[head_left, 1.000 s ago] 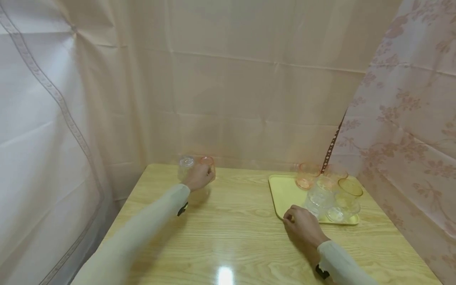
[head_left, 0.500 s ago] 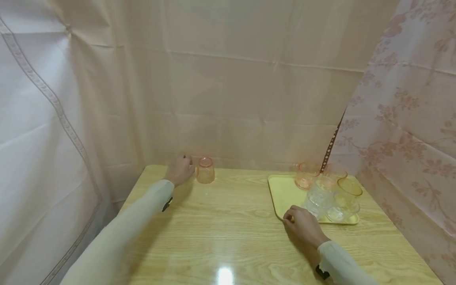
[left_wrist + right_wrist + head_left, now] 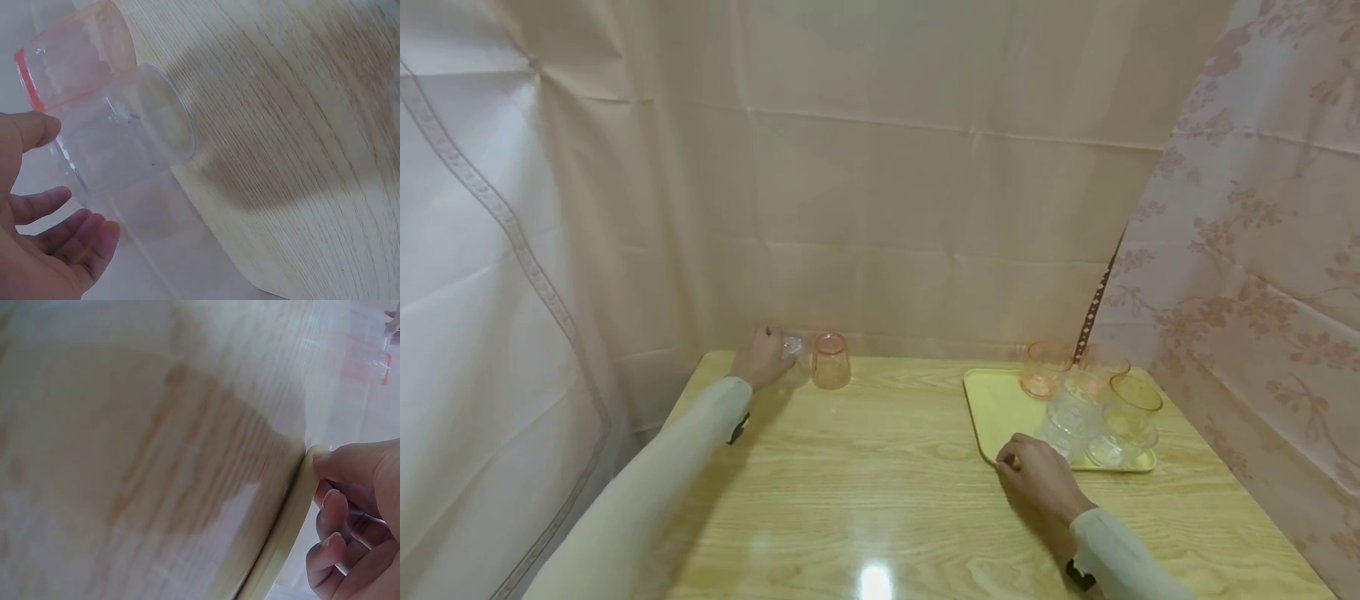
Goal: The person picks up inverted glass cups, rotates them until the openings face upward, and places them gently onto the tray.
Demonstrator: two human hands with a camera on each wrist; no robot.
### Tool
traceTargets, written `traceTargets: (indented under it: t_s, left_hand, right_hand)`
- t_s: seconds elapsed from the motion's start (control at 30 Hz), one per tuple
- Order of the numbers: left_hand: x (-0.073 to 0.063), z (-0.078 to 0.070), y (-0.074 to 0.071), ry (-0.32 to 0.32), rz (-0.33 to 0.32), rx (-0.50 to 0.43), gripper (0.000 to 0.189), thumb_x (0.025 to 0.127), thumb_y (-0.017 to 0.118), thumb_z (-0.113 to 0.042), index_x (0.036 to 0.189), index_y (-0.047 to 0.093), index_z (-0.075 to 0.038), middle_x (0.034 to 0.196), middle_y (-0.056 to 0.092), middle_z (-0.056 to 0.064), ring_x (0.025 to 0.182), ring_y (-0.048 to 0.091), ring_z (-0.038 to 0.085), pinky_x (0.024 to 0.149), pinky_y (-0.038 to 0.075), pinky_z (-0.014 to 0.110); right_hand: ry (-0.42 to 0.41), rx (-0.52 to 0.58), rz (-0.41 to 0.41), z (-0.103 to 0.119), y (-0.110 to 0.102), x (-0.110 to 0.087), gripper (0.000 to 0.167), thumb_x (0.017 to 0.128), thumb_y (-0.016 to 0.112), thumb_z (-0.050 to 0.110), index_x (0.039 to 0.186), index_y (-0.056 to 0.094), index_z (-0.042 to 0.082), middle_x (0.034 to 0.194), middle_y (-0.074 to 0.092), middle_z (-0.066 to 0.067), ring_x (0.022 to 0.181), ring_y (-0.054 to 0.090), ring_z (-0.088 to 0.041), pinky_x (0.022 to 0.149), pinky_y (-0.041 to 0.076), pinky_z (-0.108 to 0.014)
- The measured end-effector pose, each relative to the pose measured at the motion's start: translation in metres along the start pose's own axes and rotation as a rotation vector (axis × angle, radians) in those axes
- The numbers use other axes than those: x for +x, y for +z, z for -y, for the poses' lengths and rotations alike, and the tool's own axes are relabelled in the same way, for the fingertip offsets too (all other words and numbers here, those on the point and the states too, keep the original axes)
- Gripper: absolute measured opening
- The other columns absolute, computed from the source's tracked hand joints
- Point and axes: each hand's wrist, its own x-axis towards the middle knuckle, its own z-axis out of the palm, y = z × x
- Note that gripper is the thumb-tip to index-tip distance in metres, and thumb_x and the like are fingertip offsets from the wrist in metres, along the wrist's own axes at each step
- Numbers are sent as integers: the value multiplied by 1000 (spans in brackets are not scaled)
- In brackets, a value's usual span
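An upside-down clear cup [image 3: 793,346] stands at the table's back left, beside an upside-down pink-orange cup [image 3: 831,367]. My left hand [image 3: 760,358] is just left of the clear cup. The left wrist view shows its thumb tip at the cup's base edge, with the other fingers spread and loosely bent, apart from each other. My right hand [image 3: 1037,475] is at the front left edge of a yellow tray [image 3: 1000,408]. In the right wrist view its thumb presses on the tray's rim [image 3: 284,528] while the index finger bends in behind it.
Several see-through cups crowd the tray's right part: an orange cup [image 3: 1040,379] at the back, a stack of clear ones [image 3: 1075,408], and an amber-rimmed cup [image 3: 1138,396]. A beige curtain [image 3: 925,233] hangs right behind the table [image 3: 865,475].
My left hand has moved left, from the pink-orange cup past the clear cup, which shows again beside the hand. The right hand has stayed on the tray's edge.
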Motion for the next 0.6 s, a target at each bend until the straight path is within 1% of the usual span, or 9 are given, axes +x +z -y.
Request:
traceTargets:
  t_s: [0.07, 0.1, 0.23, 0.3, 0.4, 0.5, 0.6]
  left_hand:
    - [0, 1, 0, 15, 4, 26, 60, 96, 69, -33, 117, 58, 22, 129, 54, 40, 126, 47, 53, 108, 40, 57]
    - [0, 1, 0, 15, 6, 22, 59, 95, 70, -33, 114, 59, 22, 129, 53, 40, 126, 47, 53, 109, 39, 57]
    - [0, 1, -2, 3, 18, -11, 58, 96, 69, -33, 108, 60, 22, 133, 51, 41, 129, 45, 54, 112, 36, 58]
    - [0, 2, -2, -8, 23, -36, 56, 97, 69, -33, 107, 60, 22, 133, 51, 41, 129, 45, 54, 111, 37, 58]
    - [1, 2, -2, -18, 33, -62, 49, 97, 68, -32, 97, 63, 16, 130, 53, 40, 128, 46, 53, 110, 37, 58]
    - [4, 2, -1, -23, 43, -78, 41, 96, 67, -31, 81, 64, 6, 124, 58, 38, 122, 51, 52, 107, 40, 59]
    - [8, 3, 0, -13, 62, -74, 40, 95, 67, -32, 70, 62, -1, 117, 62, 35, 116, 55, 51, 105, 41, 60]
  right_hand:
    - [10, 3, 6, 0, 0, 0, 9, 86, 83, 14, 83, 76, 18, 85, 64, 12, 74, 62, -7, 65, 53, -30]
    - [15, 5, 7, 1, 0, 0, 9, 86, 83, 14, 83, 76, 18, 85, 64, 12, 74, 62, -8, 65, 53, -30]
    - [21, 11, 13, 1, 0, 1, 9, 87, 83, 15, 83, 76, 19, 85, 64, 12, 75, 62, -8, 65, 53, -30]
    - [24, 13, 14, 1, 0, 0, 9, 86, 83, 15, 83, 76, 19, 85, 64, 13, 75, 62, -7, 65, 53, -30]
    - [19, 7, 11, 1, 1, 0, 10, 86, 83, 14, 83, 76, 19, 85, 64, 13, 74, 62, -7, 65, 53, -29]
    - [6, -5, 1, 1, 1, 0, 10, 85, 84, 13, 83, 76, 18, 84, 64, 13, 73, 62, -7, 64, 53, -29]
    - [-4, -15, -12, 0, 2, 0, 10, 85, 84, 13, 82, 76, 18, 84, 64, 13, 73, 62, -7, 64, 53, -29]
